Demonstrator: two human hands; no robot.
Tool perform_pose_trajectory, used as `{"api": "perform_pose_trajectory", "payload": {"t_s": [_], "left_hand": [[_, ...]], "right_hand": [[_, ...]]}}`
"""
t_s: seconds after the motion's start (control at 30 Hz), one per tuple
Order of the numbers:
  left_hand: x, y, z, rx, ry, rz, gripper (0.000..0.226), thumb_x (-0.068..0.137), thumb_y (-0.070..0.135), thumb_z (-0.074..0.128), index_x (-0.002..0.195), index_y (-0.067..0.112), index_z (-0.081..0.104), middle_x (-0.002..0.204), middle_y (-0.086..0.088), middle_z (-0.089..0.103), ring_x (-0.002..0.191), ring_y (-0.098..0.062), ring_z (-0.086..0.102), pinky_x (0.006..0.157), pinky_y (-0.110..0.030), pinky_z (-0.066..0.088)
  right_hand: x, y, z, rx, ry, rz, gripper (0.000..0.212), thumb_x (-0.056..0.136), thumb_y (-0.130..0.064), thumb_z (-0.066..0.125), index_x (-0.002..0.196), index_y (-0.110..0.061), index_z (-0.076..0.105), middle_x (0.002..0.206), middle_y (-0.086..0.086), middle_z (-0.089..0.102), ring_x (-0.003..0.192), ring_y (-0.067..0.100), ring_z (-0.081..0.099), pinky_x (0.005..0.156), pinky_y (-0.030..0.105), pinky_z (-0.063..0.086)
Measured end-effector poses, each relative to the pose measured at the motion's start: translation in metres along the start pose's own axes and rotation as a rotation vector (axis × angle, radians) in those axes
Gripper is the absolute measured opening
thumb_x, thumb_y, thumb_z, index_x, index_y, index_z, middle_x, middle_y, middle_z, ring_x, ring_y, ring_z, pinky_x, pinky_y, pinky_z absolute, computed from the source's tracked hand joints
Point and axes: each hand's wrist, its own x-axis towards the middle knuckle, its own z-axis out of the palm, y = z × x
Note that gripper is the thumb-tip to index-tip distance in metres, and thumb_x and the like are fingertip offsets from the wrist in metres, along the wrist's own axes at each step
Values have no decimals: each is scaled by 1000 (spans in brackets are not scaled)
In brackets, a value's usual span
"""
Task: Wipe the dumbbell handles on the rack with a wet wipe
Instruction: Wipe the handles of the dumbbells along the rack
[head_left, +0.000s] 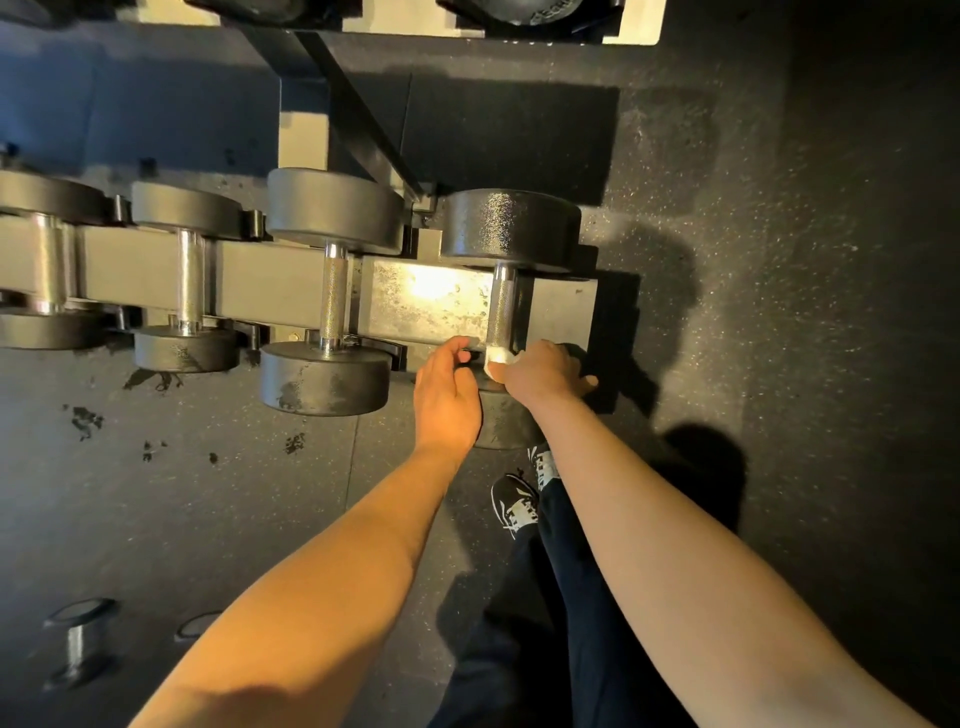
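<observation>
A row of black dumbbells lies across the rack (426, 301). The rightmost dumbbell (511, 228) has a knurled steel handle (501, 306). My right hand (540, 371) grips a white wet wipe (500, 357) wrapped around the near end of that handle. My left hand (447, 389) rests just left of it, over the near black head, with fingers loosely curled and nothing in them. The near head of this dumbbell is mostly hidden under both hands. The neighbouring dumbbell's handle (333, 301) stands bare to the left.
More dumbbells (187, 280) fill the rack leftward, and an upper tier (395, 15) shows at the top. Dark rubber floor (779, 312) surrounds the rack. My shoes (517, 501) stand below the hands. A small dumbbell (78, 644) lies on the floor at bottom left.
</observation>
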Motion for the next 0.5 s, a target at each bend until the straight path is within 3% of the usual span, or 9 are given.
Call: {"api": "perform_pose_trajectory", "payload": {"t_s": [0.13, 0.33, 0.5], "left_hand": [[-2, 0, 0, -5, 4, 30, 52, 87, 22, 30, 133, 25, 55, 114, 6, 56, 116, -22, 50, 106, -44, 41], [1, -2, 1, -12, -6, 14, 51, 87, 21, 32, 131, 29, 56, 116, 3, 59, 116, -22, 51, 105, -49, 43], [1, -3, -1, 12, -16, 34, 51, 87, 22, 31, 132, 25, 57, 123, 0, 60, 118, -21, 51, 107, -48, 42]], "right_hand": [[8, -5, 6, 40, -88, -74, 41, 86, -42, 74, 115, -14, 65, 113, 8, 67, 107, 30, 59, 101, 48, 43], [31, -26, 10, 17, -319, 62, 90, 60, -47, 77, 138, -11, 48, 129, 14, 55, 118, 37, 52, 102, 49, 45], [28, -19, 9, 35, -304, 20, 76, 69, -45, 80, 132, -12, 54, 119, 12, 60, 108, 32, 58, 96, 45, 50]]}}
